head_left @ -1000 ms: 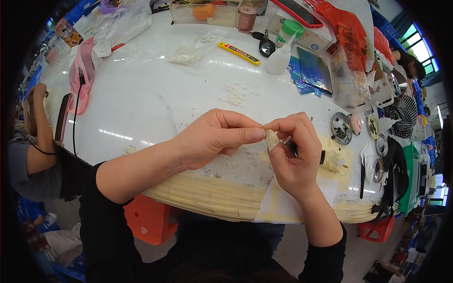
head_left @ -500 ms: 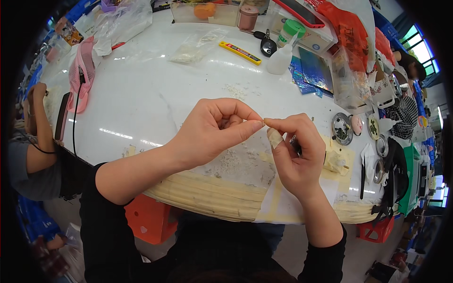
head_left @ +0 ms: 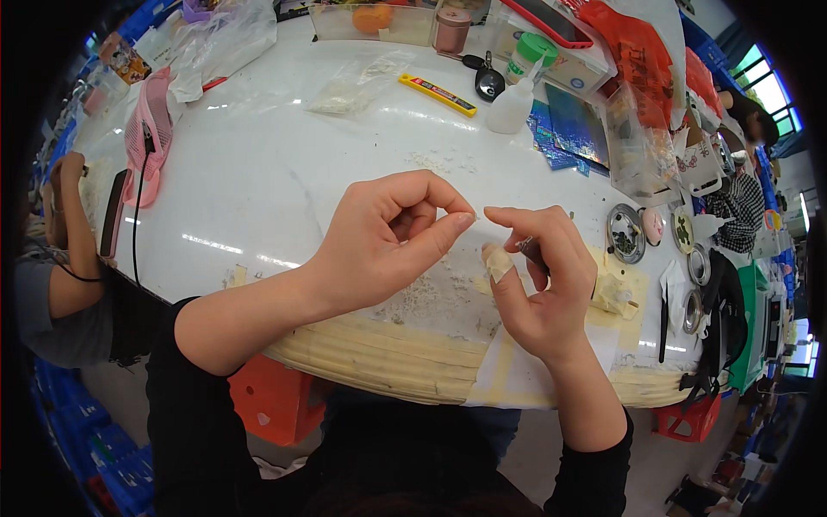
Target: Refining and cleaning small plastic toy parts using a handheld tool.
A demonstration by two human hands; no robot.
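My left hand (head_left: 388, 233) is above the table, thumb and forefinger pinched together. A tiny pale speck shows at their tips, too small to name. Opposite it, my right hand (head_left: 551, 280) has its forefinger and thumb spread apart. Cream tape (head_left: 497, 261) wraps that thumb's tip. A small dark metal tool (head_left: 527, 247) shows among the bent fingers of the right hand, mostly hidden, so its kind is unclear. Small white bits (head_left: 422, 302) are scattered on the white table (head_left: 258, 172) beneath the hands.
A taped block (head_left: 613, 295) lies beside my right hand. Farther right are a round metal dish (head_left: 624, 233) and a thin black tool (head_left: 662, 332). Toward the back lie a yellow cutter (head_left: 438, 95), car key (head_left: 489, 84) and white squeeze bottle (head_left: 511, 110). Another person's arm (head_left: 76, 211) rests left.
My hands have come apart at the fingertips. The right forefinger has lifted off its thumb, widening the gap between them; the left pinch has drawn back slightly leftward.
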